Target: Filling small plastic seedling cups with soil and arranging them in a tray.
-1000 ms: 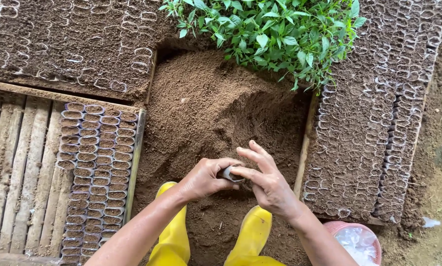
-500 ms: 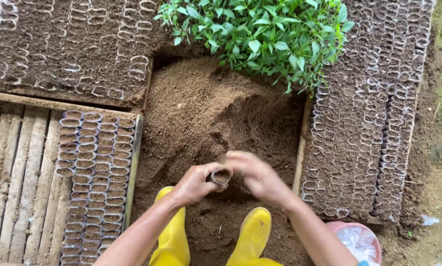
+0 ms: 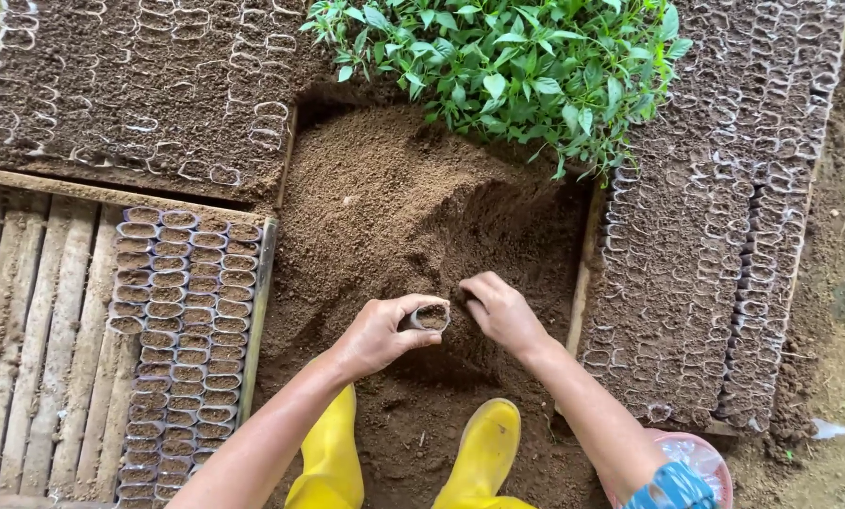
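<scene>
Head view looked straight down on a mound of brown soil (image 3: 394,207) lying between beds of small filled pots. At the near edge of that mound, the left hand (image 3: 380,332) held a small seedling pot (image 3: 430,318) upright, its fingers (image 3: 413,306) wrapped snugly round the pot's side so that the open mouth faced up; the pot already showed soil inside, close to its rim. The right hand (image 3: 500,311) lay just beside the pot, on its far side, palm down on the soil with the fingers curled narrowly into the loose earth; whether they enclosed any soil could not be told.

Below the hands stood two yellow rubber boots (image 3: 484,457), planted on the soil. To the left, rows of filled pots (image 3: 182,330) stood packed together on a bed of wooden slats (image 3: 36,330), and a wider bed of pots (image 3: 130,85) lay beyond them. On the right, another long bed of pots (image 3: 714,236) ran down the frame behind a wooden edging board (image 3: 587,273). A cluster of green leafy seedlings (image 3: 507,66) spread over the far end of the mound. A pink bowl (image 3: 719,471) sat at the lower right, partly hidden by the right forearm, which wore a blue band (image 3: 672,488) near the elbow.
</scene>
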